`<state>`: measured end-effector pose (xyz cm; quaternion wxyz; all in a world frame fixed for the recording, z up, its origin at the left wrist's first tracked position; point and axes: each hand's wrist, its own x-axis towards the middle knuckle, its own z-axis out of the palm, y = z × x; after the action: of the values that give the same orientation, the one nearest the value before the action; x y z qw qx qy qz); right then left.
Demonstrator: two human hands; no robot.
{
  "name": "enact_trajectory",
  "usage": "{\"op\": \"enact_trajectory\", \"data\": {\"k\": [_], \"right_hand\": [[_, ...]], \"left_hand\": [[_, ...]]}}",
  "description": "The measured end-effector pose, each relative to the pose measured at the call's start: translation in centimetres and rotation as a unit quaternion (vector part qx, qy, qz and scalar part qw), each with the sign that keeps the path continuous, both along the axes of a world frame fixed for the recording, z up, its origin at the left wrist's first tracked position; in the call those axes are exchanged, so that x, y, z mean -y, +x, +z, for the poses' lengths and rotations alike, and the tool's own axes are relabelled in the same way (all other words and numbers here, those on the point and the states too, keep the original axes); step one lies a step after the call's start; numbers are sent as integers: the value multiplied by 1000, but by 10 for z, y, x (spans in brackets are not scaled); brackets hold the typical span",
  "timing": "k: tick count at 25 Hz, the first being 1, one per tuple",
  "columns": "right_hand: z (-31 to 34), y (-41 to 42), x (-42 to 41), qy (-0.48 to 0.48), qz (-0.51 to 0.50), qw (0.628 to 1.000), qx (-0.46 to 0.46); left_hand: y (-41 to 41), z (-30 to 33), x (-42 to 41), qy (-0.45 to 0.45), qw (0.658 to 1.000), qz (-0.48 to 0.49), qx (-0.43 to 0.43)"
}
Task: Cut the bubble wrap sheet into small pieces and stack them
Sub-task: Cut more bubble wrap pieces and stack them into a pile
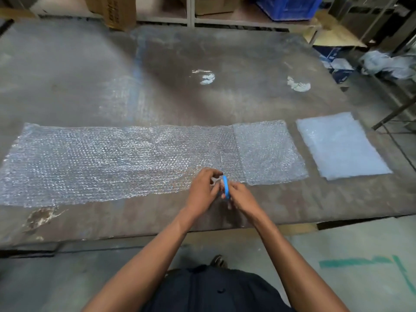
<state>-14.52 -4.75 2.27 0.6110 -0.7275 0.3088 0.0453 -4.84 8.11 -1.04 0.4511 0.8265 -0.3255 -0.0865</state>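
Note:
A long clear bubble wrap sheet (108, 163) lies flat across the dark table (202, 91). A slit runs up into it from its near edge at about two thirds along. Right of the slit, the end section (267, 152) looks whiter. Blue-handled scissors (226, 188) stand on edge at the sheet's near edge, their thin blade pointing away along the slit. My right hand (242, 195) grips the handles. My left hand (202, 190) touches the scissors and the sheet's edge from the left. A pale blue-white stack of cut pieces (342, 145) lies at the far right.
Cardboard boxes (119, 10) and a blue crate (290, 6) stand behind the table on shelving. White residue patches (298, 85) mark the tabletop. Blue boxes and plastic bags (387, 64) sit on the floor at right. The table's near edge runs just before my forearms.

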Motion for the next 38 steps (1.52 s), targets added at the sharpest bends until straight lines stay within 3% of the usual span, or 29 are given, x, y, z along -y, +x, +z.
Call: {"op": "enact_trajectory", "data": {"k": [4,8,12,17,21,27,38], "right_hand": [[-9,-36,29,70,-46,995,-51],[-16,-73,42,129,-87,983,-101],[-14,-101,43,153,-92,975,-130],[-11,-112,45,169,-86,975,-119],[-13,-108,47,176,-77,975,-111],[-19,-110,51,201,-63,973,-98],[-25,-90,51,204,-84,972,-87]], "left_hand": [[-16,-9,47,68,995,-32,61],[-17,-20,65,186,967,-41,170],[-9,-17,69,225,947,-58,222],[-5,-8,72,233,931,-93,267],[-2,-10,71,217,942,-82,244],[0,-18,79,245,915,-92,306],[-7,-17,71,194,945,-50,257]]}}
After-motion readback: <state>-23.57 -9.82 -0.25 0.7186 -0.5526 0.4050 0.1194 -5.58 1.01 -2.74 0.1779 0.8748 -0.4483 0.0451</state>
